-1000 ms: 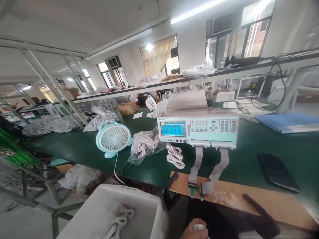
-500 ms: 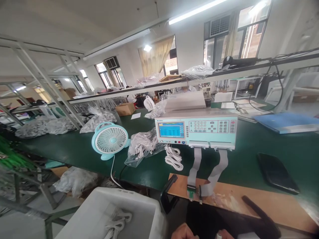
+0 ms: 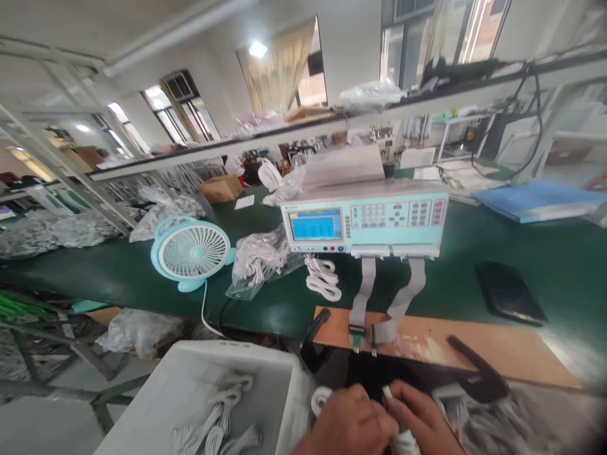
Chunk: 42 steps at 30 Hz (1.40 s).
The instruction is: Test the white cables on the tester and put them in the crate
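Note:
At the bottom of the view, my left hand (image 3: 348, 420) is closed around a white cable (image 3: 321, 399), whose loop sticks out to its left. Close beside it, my right hand (image 3: 422, 417) pinches a white cable end (image 3: 387, 393) between thumb and fingers. More white cable (image 3: 405, 443) shows below the right fingers. Whether it is all one cable is hidden. Just beyond both hands, grey ribbon cables (image 3: 363, 294) run from a tester (image 3: 396, 221) with a lit blue screen down to small connectors (image 3: 373, 341) on a wooden board (image 3: 436, 328).
A white bin (image 3: 190, 360) with bundled white cables stands at left. Black clamps (image 3: 313, 341) grip the board. On the green table are a fan (image 3: 194, 251), bagged cables (image 3: 260, 259), a coiled cable (image 3: 323, 279), a phone (image 3: 511, 292) and a blue folder (image 3: 540, 199). A person sits beyond.
The camera view has tilted down and shifted right. Both hands have come further into view and closer together, with the white cable now visible in them.

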{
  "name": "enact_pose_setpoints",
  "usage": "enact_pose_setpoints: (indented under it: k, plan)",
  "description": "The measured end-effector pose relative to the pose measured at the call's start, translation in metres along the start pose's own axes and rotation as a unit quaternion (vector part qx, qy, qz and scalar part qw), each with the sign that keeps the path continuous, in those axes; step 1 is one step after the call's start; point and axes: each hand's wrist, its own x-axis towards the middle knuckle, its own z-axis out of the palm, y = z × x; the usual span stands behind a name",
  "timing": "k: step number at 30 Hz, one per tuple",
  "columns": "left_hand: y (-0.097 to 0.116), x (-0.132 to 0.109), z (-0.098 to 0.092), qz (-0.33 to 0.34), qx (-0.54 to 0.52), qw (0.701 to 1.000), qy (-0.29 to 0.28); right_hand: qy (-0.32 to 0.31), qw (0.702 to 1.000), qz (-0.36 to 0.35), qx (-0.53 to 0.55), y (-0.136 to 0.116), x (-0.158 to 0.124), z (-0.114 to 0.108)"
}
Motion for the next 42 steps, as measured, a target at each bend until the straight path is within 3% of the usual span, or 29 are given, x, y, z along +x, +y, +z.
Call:
enact_pose_setpoints:
  k: [2, 4, 7, 9, 12, 14, 15, 17, 21, 26, 31, 34, 39, 42]
  plan:
    - [0.002, -0.002, -0.003, 0.026, 0.064, 0.998, -0.002, 0.009, 1.000, -0.014, 0.005, -0.002, 0.005, 0.001]
    - [0.004, -0.002, -0.004, -0.005, 0.090, 0.995, 0.033, 0.044, 0.999, -0.015, 0.009, -0.002, 0.010, 0.004]
    - [0.002, 0.001, 0.000, -0.183, -0.045, 0.974, 0.125, 0.098, 0.995, -0.007, 0.014, -0.003, 0.018, 0.011]
    - [-0.002, 0.005, 0.005, -0.313, -0.212, 0.914, 0.147, 0.108, 0.994, 0.001, 0.022, -0.003, 0.025, 0.015]
    - [-0.009, 0.008, 0.008, -0.431, -0.465, 0.764, 0.121, 0.113, 0.993, 0.012, 0.028, -0.003, 0.032, 0.019]
    - [-0.013, 0.008, 0.006, -0.449, -0.568, 0.680, 0.118, 0.120, 0.992, 0.020, 0.030, -0.002, 0.034, 0.020]
    - [-0.015, 0.008, 0.004, -0.441, -0.600, 0.657, 0.121, 0.120, 0.992, 0.027, 0.037, -0.001, 0.035, 0.020]
    - [-0.017, 0.006, 0.001, -0.412, -0.639, 0.637, 0.124, 0.112, 0.991, 0.047, 0.058, 0.000, 0.034, 0.019]
    - [-0.018, 0.002, 0.000, -0.381, -0.652, 0.644, 0.122, 0.110, 0.990, 0.057, 0.068, -0.003, 0.033, 0.017]
    - [-0.017, 0.004, 0.012, -0.409, -0.595, 0.667, 0.184, 0.106, 0.990, 0.064, 0.068, -0.009, 0.034, 0.017]
    - [-0.019, 0.011, 0.018, -0.408, -0.515, 0.720, 0.225, 0.113, 0.990, 0.058, 0.063, -0.012, 0.035, 0.019]
    - [-0.020, 0.015, 0.017, -0.410, -0.485, 0.739, 0.226, 0.115, 0.988, 0.072, 0.071, -0.018, 0.035, 0.019]
    - [-0.021, 0.017, 0.015, -0.422, -0.493, 0.732, 0.208, 0.113, 0.983, 0.097, 0.103, -0.021, 0.035, 0.019]
    - [-0.024, 0.016, 0.012, -0.411, -0.440, 0.773, 0.199, 0.107, 0.981, 0.105, 0.119, -0.018, 0.036, 0.020]
